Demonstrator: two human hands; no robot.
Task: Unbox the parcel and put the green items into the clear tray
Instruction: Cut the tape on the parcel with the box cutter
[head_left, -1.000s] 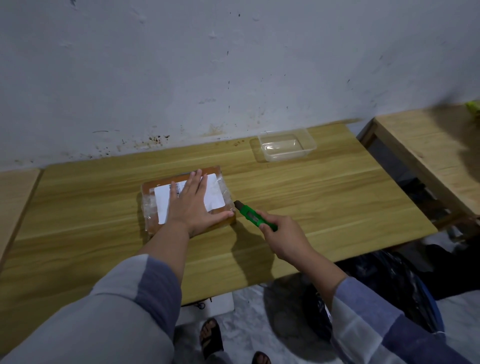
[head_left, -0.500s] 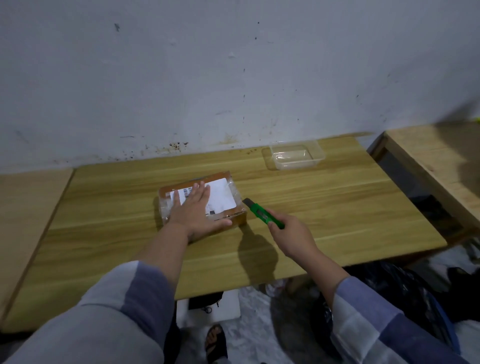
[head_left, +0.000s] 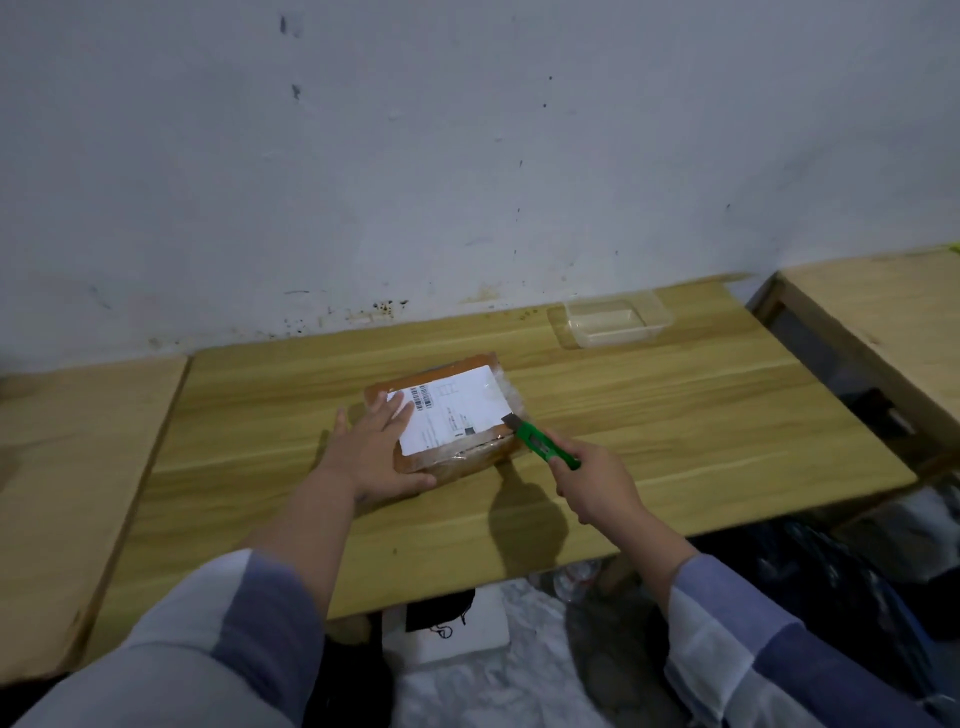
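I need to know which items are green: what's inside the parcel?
Nothing inside shows. The parcel is still sealed in clear wrap, with a white label on top. The left hand presses its near corner; the right hand holds a green knife at its right edge.

On the table (head_left: 675, 415) the parcel (head_left: 447, 415) lies centrally, the tray (head_left: 615, 319) behind-right, seemingly near the wall (head_left: 467, 156).

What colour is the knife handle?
Bright green, on the knife in the right hand; head view.
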